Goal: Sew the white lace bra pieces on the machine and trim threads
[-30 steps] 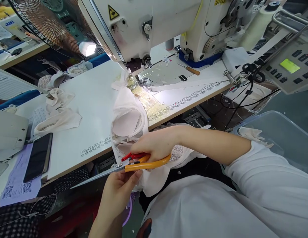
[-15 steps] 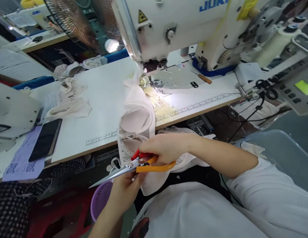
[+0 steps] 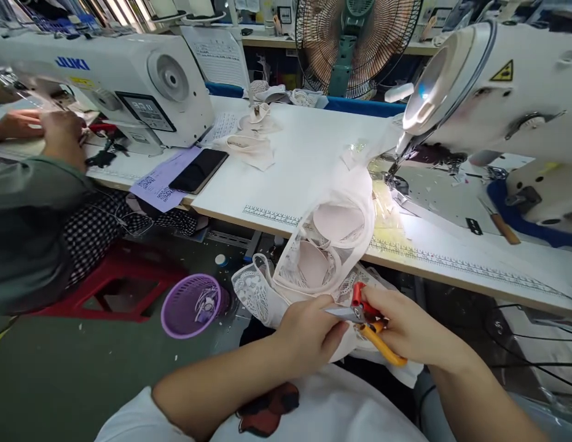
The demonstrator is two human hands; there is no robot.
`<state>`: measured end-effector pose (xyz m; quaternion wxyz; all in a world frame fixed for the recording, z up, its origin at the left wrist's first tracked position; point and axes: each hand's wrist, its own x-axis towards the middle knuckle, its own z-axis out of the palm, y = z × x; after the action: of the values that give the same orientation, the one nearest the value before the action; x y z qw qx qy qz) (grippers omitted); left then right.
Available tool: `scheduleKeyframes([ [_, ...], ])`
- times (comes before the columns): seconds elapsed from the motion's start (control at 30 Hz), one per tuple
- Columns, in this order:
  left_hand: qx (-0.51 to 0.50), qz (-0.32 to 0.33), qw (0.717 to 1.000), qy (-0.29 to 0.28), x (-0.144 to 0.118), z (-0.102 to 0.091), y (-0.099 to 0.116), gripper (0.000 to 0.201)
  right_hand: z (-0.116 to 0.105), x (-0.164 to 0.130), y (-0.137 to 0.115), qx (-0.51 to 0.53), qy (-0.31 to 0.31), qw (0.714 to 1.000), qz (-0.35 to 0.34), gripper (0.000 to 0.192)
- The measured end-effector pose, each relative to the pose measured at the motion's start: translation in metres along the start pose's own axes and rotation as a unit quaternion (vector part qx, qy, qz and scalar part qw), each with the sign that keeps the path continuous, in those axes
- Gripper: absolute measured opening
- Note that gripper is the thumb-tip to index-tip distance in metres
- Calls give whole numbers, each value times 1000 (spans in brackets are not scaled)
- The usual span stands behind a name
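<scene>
My right hand point(image 3: 403, 322) is closed around the handles of a pair of scissors point(image 3: 380, 344), one handle orange and one wrapped in red. The blades point left, and their tips are hidden by my left hand point(image 3: 308, 331). Its fingers are pinched together on pale lace fabric of a bra point(image 3: 313, 264), though the exact spot is covered. Two padded cups show, the upper one lying over the table's front edge. Lace bands spread down onto my lap. At the far end, the bra's strip runs up towards the sewing machine needle point(image 3: 391, 172).
A sewing machine point(image 3: 502, 98) stands at the right; another point(image 3: 129, 80) is at the left, where a co-worker's hands point(image 3: 59, 132) work. On the table point(image 3: 295, 147) lie a phone point(image 3: 200, 170), purple paper point(image 3: 159, 189) and bra pieces point(image 3: 251, 147). A purple basket point(image 3: 168, 313) is on the floor.
My view has swung left, bringing the co-worker and whole basket into sight. The scissors' long blades, earlier fully visible over my left hand, are now partly behind it.
</scene>
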<state>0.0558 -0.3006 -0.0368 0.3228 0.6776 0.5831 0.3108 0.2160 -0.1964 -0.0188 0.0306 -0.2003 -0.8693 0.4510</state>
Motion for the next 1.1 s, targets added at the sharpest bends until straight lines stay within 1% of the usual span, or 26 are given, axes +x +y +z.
scheduleKeyframes([
  [0.07, -56, -26, 998, -3, 3, -3, 0, 18, 3, 1, 2, 24, 24, 999, 16, 18],
  [0.13, -104, -48, 993, 4, 5, -8, -2, 14, 9, 1, 4, 63, 69, 995, 40, 18],
  [0.2, -132, -59, 989, 7, 7, -15, -6, 14, 15, 0, 5, 147, 127, 980, 48, 16],
  [0.23, -149, -69, 986, 8, 7, -19, -8, 15, 18, -2, 5, 199, 156, 967, 37, 17],
  [0.3, -202, -109, 973, 13, 8, -27, -16, 16, 24, -6, 5, 280, 183, 942, -11, 30],
  [0.33, -243, -146, 959, 23, 8, -30, -21, 15, 26, -9, 5, 295, 179, 938, -33, 37],
  [0.37, -280, -179, 943, 32, 8, -33, -25, 15, 29, -12, 5, 290, 159, 942, -49, 44],
  [0.43, -330, -235, 913, 47, 9, -37, -31, 16, 35, -19, 6, 237, 99, 965, -50, 49],
  [0.47, -339, -251, 905, 51, 9, -37, -33, 17, 39, -22, 7, 203, 70, 976, -41, 48],
  [0.53, -346, -272, 896, 58, 9, -37, -33, 20, 45, -28, 10, 149, 27, 988, -17, 40],
  [0.63, -353, -292, 886, 70, 9, -35, -29, 22, 52, -33, 13, 113, -3, 993, 27, 33],
  [0.77, -349, -299, 886, 61, 10, -31, -23, 23, 55, -33, 12, 65, -11, 996, 65, 32],
  [0.83, -339, -293, 892, 54, 9, -29, -20, 24, 55, -31, 11, 50, -10, 996, 73, 32],
  [0.93, -310, -288, 904, 62, 9, -27, -16, 25, 56, -27, 7, 37, -1, 995, 91, 32],
  [1.1, -278, -288, 915, 55, 8, -28, -12, 24, 56, -19, 0, 32, 7, 992, 123, 39],
])
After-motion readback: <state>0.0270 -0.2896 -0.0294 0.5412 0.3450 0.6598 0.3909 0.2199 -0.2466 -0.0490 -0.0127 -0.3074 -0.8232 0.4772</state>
